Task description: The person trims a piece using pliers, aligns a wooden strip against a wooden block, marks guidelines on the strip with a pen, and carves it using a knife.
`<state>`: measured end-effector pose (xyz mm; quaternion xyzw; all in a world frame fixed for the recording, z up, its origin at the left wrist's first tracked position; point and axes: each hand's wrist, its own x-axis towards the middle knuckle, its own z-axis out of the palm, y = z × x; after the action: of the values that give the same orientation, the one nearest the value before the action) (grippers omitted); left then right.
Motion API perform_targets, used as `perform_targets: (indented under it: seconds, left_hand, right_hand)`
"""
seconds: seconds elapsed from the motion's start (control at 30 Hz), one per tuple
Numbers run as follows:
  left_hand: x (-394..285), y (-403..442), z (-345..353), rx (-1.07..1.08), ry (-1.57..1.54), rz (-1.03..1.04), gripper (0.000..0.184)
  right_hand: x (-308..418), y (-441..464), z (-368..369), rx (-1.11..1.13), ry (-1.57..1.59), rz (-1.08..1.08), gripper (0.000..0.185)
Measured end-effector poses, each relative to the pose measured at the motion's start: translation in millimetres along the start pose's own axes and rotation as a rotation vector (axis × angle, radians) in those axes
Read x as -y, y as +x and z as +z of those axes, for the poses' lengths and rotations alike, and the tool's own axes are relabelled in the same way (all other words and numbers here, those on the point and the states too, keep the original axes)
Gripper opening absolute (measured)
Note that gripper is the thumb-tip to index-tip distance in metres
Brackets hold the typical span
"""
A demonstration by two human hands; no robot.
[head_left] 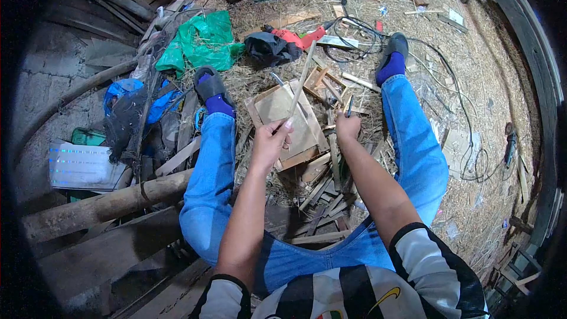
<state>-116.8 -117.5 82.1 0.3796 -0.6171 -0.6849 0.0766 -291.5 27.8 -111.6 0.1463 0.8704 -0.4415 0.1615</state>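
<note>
Head view, facing down, dark edges unclear

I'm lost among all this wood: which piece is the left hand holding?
The long, thin strip slanting up from the left hand; the scraps below lie loose.

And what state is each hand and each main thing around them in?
Left hand, closed on wooden strip
Right hand, closed on slim dark tool
Green plastic bag, crumpled
Red tool, lying down; can't tell if powered
Dark bundle, bunched up
</note>
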Motion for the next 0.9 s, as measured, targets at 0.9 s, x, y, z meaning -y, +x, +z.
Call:
perform_targets:
  seconds: [0.9]
  left_hand:
    - [38,-5,-3,0.065,-0.29,-0.247,0.043]
  right_hand:
    - [-119,94,-45,0.13,-0.196,-0.284,0.027]
